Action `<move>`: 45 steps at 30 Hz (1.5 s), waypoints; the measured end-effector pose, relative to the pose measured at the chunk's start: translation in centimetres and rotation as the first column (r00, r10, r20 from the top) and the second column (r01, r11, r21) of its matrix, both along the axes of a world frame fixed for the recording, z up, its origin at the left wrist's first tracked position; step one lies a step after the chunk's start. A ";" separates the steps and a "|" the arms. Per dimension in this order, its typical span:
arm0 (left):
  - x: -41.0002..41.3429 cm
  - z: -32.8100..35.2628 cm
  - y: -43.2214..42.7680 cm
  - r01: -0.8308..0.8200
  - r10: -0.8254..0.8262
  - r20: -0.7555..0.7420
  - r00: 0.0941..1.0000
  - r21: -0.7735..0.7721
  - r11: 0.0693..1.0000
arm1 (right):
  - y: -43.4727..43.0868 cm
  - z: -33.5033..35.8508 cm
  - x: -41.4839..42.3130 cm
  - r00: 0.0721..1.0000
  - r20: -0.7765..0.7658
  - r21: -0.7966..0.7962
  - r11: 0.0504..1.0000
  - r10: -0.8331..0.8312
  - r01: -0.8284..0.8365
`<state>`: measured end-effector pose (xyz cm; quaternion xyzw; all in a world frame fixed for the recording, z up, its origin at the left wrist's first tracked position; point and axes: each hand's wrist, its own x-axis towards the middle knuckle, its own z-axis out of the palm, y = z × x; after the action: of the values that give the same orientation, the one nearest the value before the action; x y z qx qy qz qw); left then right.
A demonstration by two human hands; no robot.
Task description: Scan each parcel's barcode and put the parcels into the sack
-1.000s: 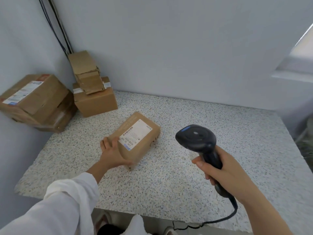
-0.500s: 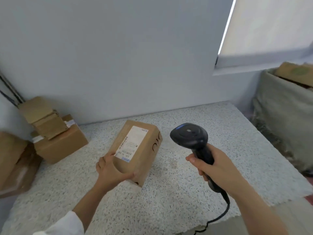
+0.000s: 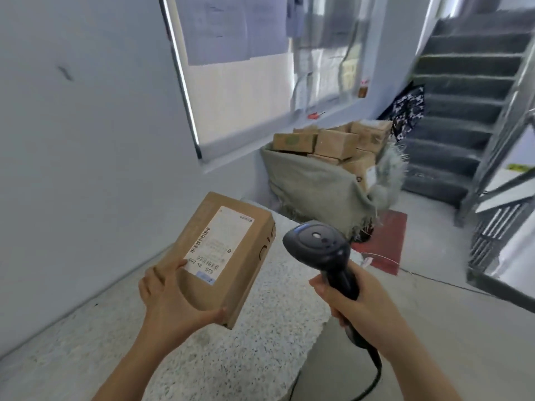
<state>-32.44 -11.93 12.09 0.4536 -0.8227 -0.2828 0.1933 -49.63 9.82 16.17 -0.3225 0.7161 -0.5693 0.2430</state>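
Up off the counter since before, the cardboard parcel sits clasped in my left grip; my right grip wraps round the barcode scanner.

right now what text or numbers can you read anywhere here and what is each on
"530": on the white label of the parcel in the left hand.
"065": same label, beside it.
Other label print, the dark marks on the parcel's side, the window papers, the boxes in the sack: too blurred to read.
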 end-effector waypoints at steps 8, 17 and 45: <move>-10.3 1.1 3.9 0.200 -0.201 -0.021 0.979 -0.028 0.979 | 6.4 1.1 -6.2 0.981 -0.006 -0.055 0.979 -0.196 0.195; -25.5 1.2 8.2 0.220 -0.228 -0.103 0.968 -0.084 0.972 | 10.4 2.8 -20.9 0.976 -0.169 -0.013 0.990 -0.137 0.137; -59.0 15.8 -5.6 0.173 -0.185 -0.051 0.981 -0.180 0.968 | -4.9 12.1 -59.1 0.922 -0.379 -0.137 0.990 -0.077 0.027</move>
<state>-91.46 -17.57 27.92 0.3491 -0.8749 -0.2409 0.2338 -108.76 4.88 28.24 -0.4235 0.7197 -0.5468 0.0616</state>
